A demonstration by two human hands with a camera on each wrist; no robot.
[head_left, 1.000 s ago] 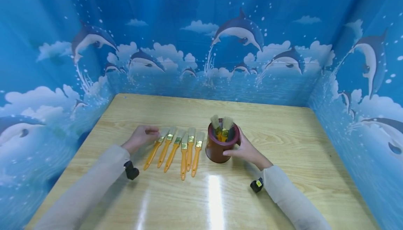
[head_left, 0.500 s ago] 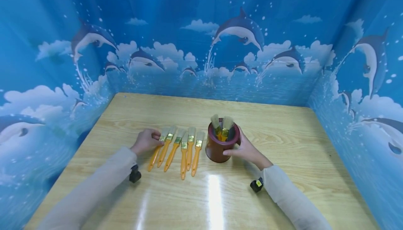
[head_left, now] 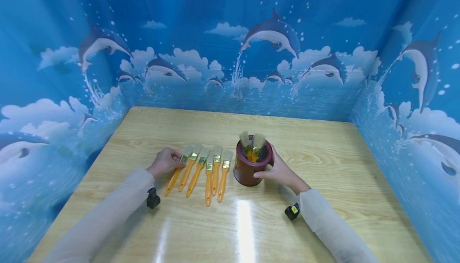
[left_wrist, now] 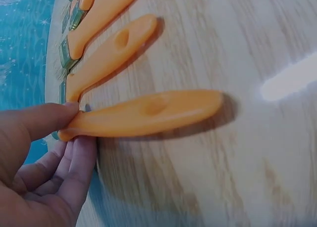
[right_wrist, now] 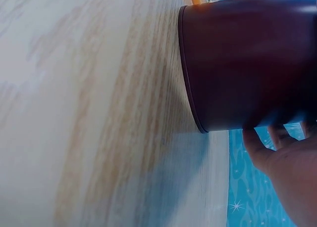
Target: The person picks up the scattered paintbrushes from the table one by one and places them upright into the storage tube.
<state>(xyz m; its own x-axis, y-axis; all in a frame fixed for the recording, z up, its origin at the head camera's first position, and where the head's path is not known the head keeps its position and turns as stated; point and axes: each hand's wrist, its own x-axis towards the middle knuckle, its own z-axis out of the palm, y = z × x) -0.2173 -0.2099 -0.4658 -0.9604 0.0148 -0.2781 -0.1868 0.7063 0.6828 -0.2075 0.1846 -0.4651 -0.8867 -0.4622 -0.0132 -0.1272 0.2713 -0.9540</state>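
Maroon container (head_left: pixel 248 172) away from table edges (head_left: pixel 305 120)

Smooth plastic-looking brush handles (left_wrist: pixel 153 111), shiny metal ferrules (head_left: pixel 209 167), rough bristles (head_left: pixel 218 150), smooth glossy cup (head_left: pixel 247 173), glossy wood-grained counter (head_left: pixel 323 155), cloth backdrop (head_left: pixel 201 11) up top

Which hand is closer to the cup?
The right hand: it grips the right side of the cup. The left hand is away to the left, beyond the other brushes, pinching the leftmost brush.
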